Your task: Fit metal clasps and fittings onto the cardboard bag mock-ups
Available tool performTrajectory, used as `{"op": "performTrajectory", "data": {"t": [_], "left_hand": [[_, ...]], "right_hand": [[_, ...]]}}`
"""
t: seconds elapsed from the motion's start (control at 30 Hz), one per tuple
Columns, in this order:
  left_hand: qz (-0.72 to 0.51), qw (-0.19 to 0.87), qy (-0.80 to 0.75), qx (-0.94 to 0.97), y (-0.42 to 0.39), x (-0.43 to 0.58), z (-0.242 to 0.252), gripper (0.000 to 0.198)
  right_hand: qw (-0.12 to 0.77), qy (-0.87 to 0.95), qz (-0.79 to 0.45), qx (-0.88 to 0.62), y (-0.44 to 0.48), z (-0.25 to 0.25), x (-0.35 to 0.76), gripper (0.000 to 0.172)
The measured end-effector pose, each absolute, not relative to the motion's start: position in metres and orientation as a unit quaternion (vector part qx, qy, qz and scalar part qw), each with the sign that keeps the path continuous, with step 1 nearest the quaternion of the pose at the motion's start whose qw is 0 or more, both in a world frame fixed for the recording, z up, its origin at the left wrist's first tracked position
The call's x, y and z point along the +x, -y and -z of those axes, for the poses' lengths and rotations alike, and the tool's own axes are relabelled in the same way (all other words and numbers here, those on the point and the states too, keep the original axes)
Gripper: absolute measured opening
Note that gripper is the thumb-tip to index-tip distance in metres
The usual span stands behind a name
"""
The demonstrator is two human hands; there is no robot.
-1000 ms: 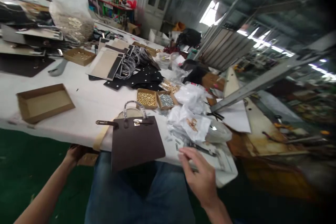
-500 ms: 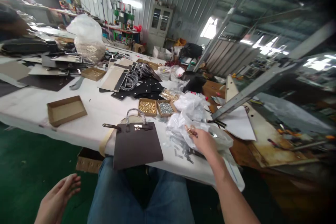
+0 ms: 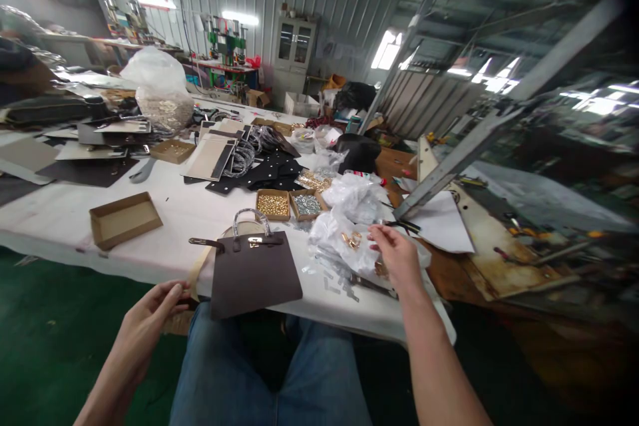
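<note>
A dark brown handbag panel (image 3: 254, 273) with a clear handle (image 3: 251, 216) and a gold clasp lies at the near edge of the white table (image 3: 190, 213), hanging over my lap. My left hand (image 3: 150, 319) hovers just below the table edge, left of the panel, beside a beige strap (image 3: 196, 269); its fingers are loosely apart and hold nothing. My right hand (image 3: 395, 258) rests on a crumpled clear plastic bag (image 3: 339, 236) with gold metal fittings (image 3: 351, 239) inside, fingers bent together on the plastic.
Two small boxes, gold studs (image 3: 273, 204) and silver parts (image 3: 307, 204), sit behind the panel. An empty cardboard tray (image 3: 124, 218) lies left. Black cut pieces (image 3: 269, 172), board stacks, a big filled sack (image 3: 158, 93) crowd the back. A slanted metal beam (image 3: 479, 140) rises right.
My left hand has risen from low beside my knee to the table edge near the strap. My right hand has shifted slightly on the plastic bags. The view turned a little.
</note>
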State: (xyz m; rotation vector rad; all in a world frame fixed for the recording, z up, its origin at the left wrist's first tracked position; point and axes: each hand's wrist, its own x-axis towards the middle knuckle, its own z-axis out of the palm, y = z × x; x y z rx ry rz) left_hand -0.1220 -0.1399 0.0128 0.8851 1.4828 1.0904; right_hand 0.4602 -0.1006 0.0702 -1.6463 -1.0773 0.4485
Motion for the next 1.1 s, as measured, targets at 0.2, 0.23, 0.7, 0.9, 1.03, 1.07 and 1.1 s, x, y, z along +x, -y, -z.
{"op": "performTrajectory", "data": {"t": [0.2, 0.23, 0.7, 0.9, 1.03, 1.07, 1.1], "left_hand": [[-0.412, 0.557, -0.599, 0.402, 0.114, -0.091, -0.030, 0.088], [-0.406, 0.568, -0.591, 0.403, 0.112, -0.088, -0.030, 0.088], [-0.390, 0.569, -0.589, 0.421, 0.096, -0.069, -0.015, 0.078], [-0.418, 0.447, -0.647, 0.455, 0.075, -0.071, 0.005, 0.077], [-0.400, 0.428, -0.645, 0.491, 0.063, -0.066, 0.007, 0.073], [-0.394, 0.414, -0.651, 0.499, 0.060, -0.064, 0.007, 0.072], [-0.388, 0.398, -0.658, 0.508, 0.058, -0.062, 0.007, 0.072]], "right_hand": [[0.654, 0.317, -0.482, -0.489, 0.122, -0.089, 0.422, 0.036], [0.653, 0.313, -0.495, -0.480, 0.125, -0.090, 0.414, 0.035], [0.563, 0.331, -0.595, -0.468, 0.144, -0.066, 0.305, 0.042], [0.593, 0.387, -0.470, -0.527, 0.145, -0.044, 0.275, 0.054], [0.591, 0.442, -0.414, -0.533, 0.149, -0.041, 0.266, 0.042], [0.587, 0.451, -0.407, -0.535, 0.149, -0.041, 0.265, 0.038], [0.584, 0.455, -0.404, -0.537, 0.150, -0.042, 0.264, 0.034]]}}
